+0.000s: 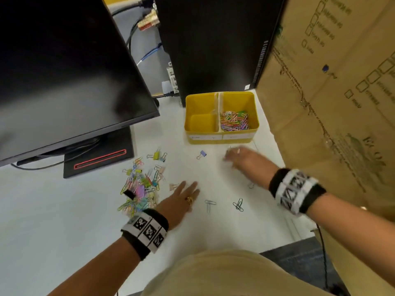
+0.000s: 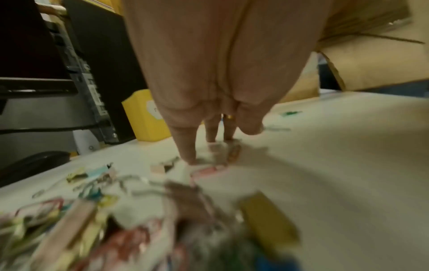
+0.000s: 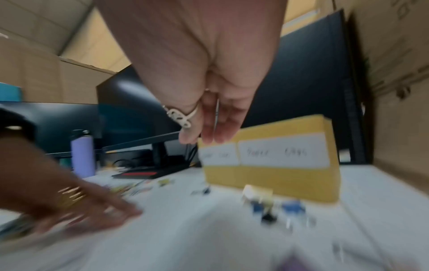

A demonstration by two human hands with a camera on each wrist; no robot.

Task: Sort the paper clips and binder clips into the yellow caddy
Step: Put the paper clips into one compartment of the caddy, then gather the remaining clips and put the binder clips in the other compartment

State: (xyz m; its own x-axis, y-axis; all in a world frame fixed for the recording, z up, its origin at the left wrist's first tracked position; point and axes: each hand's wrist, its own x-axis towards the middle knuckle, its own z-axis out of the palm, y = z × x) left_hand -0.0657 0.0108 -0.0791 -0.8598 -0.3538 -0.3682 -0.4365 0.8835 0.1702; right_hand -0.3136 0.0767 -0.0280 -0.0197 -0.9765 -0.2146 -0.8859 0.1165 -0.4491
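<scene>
Flat on the white desk point(image 1: 64, 210), the left hand point(image 1: 181, 201) lies with fingers straight and spread, beside the mixed pile of clips point(image 1: 141, 184). Blurred, the right hand point(image 1: 241, 161) hangs with fingers extended just before the yellow caddy point(image 1: 222, 137); whether it holds anything cannot be told. Coloured paper clips point(image 1: 234, 121) fill the caddy's right compartment; the left one looks bare.
</scene>
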